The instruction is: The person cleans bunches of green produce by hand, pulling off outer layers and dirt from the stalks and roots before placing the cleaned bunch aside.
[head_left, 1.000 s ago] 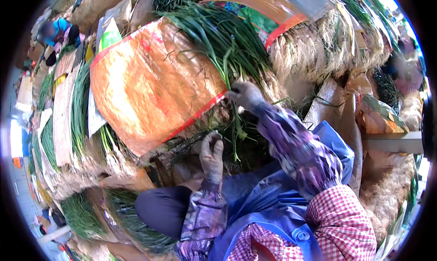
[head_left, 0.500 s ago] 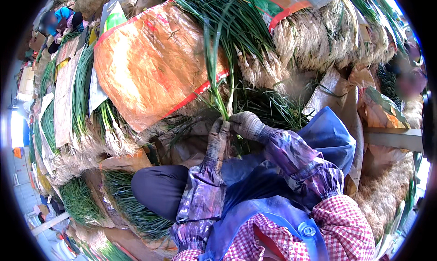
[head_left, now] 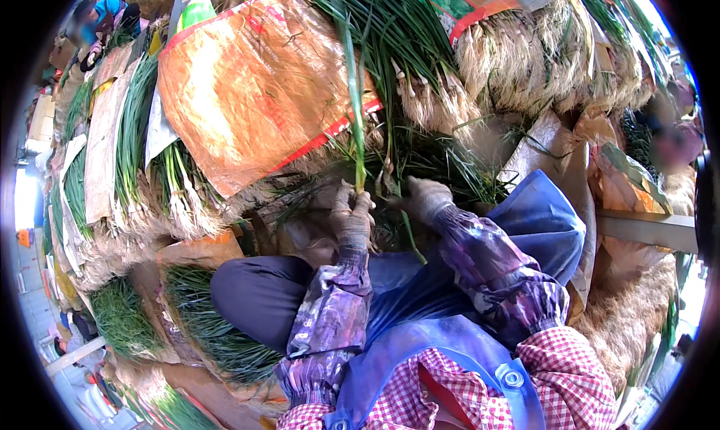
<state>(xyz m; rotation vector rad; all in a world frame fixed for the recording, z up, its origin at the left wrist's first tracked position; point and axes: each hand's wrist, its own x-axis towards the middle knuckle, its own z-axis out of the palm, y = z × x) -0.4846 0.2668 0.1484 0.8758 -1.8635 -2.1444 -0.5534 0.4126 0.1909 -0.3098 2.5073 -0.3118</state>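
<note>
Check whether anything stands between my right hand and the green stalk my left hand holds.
In this view, a thin brownish stalk end shows between your right hand and the green stalk; whether it blocks can't be told.

Left fingers [head_left: 363, 203] pinched; right fingers [head_left: 415, 189] perhaps parted

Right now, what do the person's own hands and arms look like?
The left hand and right hand appear to wear knitted work gloves. Shiny purple patterned oversleeves, gathered at the ends, run up to red-and-white checked sleeves.
</note>
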